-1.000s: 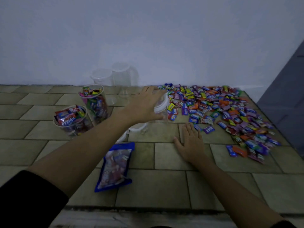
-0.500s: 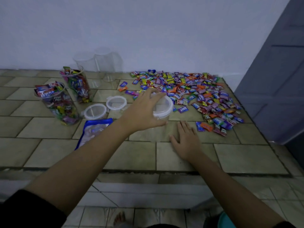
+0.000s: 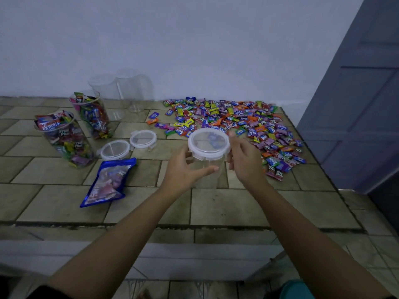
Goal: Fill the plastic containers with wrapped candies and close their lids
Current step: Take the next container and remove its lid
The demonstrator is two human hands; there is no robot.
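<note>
Your right hand has lifted off the tiles to the lid, grip unclear, while your left hand grips the clear container; unclipping probably comes next, then filling.

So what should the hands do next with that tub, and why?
Probably unclip and lift off the lid. The left hand grips the clear container, which looks empty yet lidded. The right hand is already at the lid's rim, and the loose candies lie just behind.
</note>
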